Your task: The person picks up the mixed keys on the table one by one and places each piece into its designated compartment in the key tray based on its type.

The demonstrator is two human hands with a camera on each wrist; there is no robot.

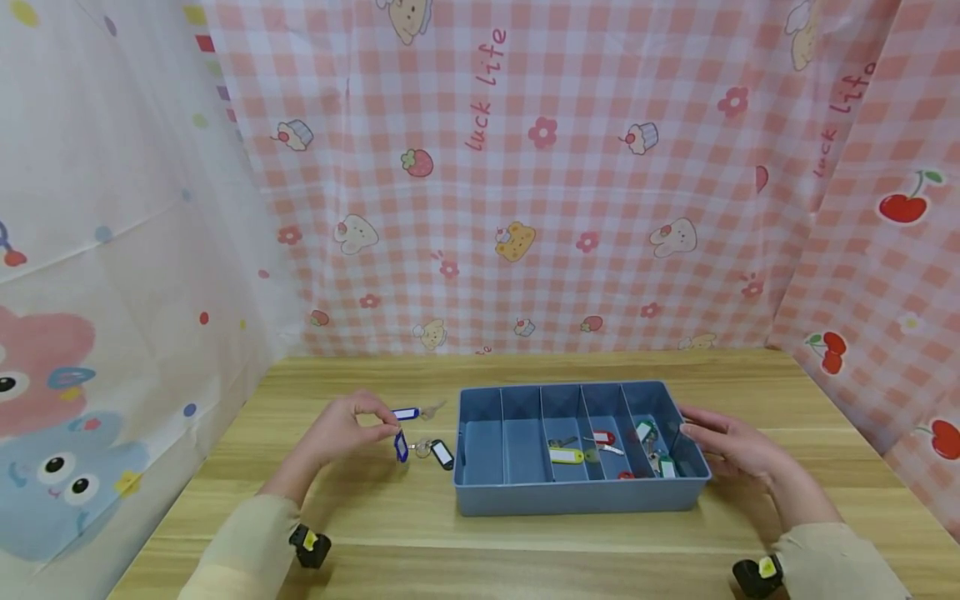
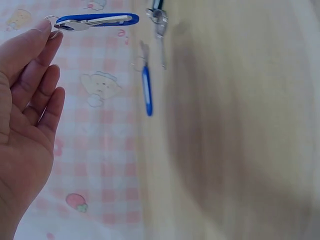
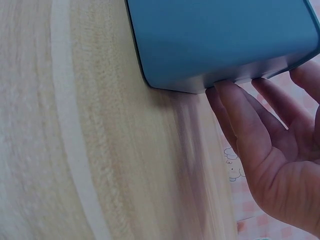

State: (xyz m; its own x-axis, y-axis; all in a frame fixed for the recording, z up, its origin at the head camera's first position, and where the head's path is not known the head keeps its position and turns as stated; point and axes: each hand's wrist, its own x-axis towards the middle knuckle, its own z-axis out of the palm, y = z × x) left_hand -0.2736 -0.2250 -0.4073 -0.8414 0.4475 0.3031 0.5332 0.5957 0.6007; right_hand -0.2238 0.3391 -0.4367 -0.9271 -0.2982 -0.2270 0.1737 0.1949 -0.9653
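Note:
Between thumb and index finger, my left hand (image 1: 341,433) pinches the ring of a blue key tag (image 2: 97,21). A silver key hangs flat along the tag, held above the table left of the box. On the table nearby lie another blue key tag (image 1: 406,413) with its key and a black key tag (image 1: 442,455) with a key. My right hand (image 1: 738,450) rests its fingertips against the outer right end of a blue-grey divided box (image 1: 577,500), fingers extended. In the right wrist view these fingertips touch the box's end wall (image 3: 225,40).
Inside the box, a yellow key tag (image 1: 566,456) lies in the third compartment from the left. Red key tags (image 1: 603,437) lie around the fourth, and green key tags (image 1: 667,467) with keys in the rightmost. A checked cloth (image 1: 525,192) hangs behind the wooden table (image 1: 390,533).

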